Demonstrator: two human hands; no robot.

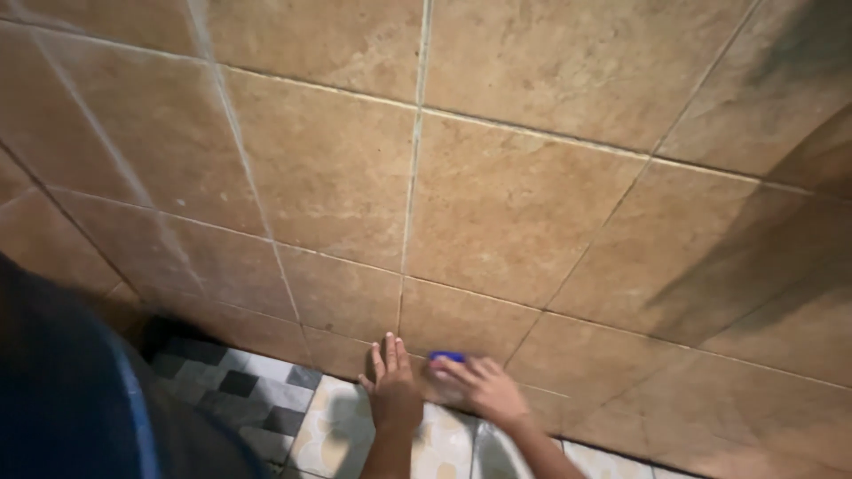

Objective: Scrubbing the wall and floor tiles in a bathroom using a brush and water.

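Observation:
My left hand [393, 386] lies flat with fingers together against the bottom row of the brown tiled wall [497, 204], just above the floor. Beside it on the right, my right hand [479, 388] is closed over a small blue object [446, 357], pressed to the wall near a grout line. Only the blue top edge shows; the rest is hidden under my fingers and blurred. Both forearms come up from the bottom edge of the head view.
Pale patterned floor tiles [342, 430] meet the wall below my hands. A patch of small grey and dark mosaic tiles [231, 386] lies at the lower left. Dark blue clothing [71, 399] fills the lower left corner. Shadow covers the wall at right.

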